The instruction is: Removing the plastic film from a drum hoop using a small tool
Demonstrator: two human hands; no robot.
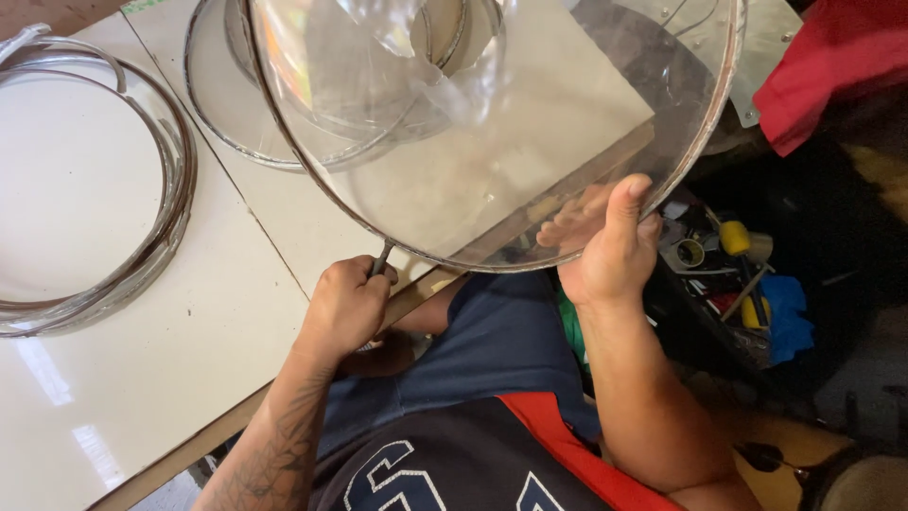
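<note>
Head view, near to far: left hand (348,305) fisted around a thin grey metal tool (381,257) at the lower rim; right hand (610,248) pinching, thumb over edge, the big clear round metal-rimmed plastic disc (492,151) raised above the white table (142,360). Probably light, stiff, slick, scratch-prone; best gripped at the rim. Beyond, stacked spare clear hoops (95,189).

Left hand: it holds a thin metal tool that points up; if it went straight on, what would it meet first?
The left hand would probably meet the metal rim of the clear round disc first; the tool already seems to touch it, though depth is unclear.
</note>
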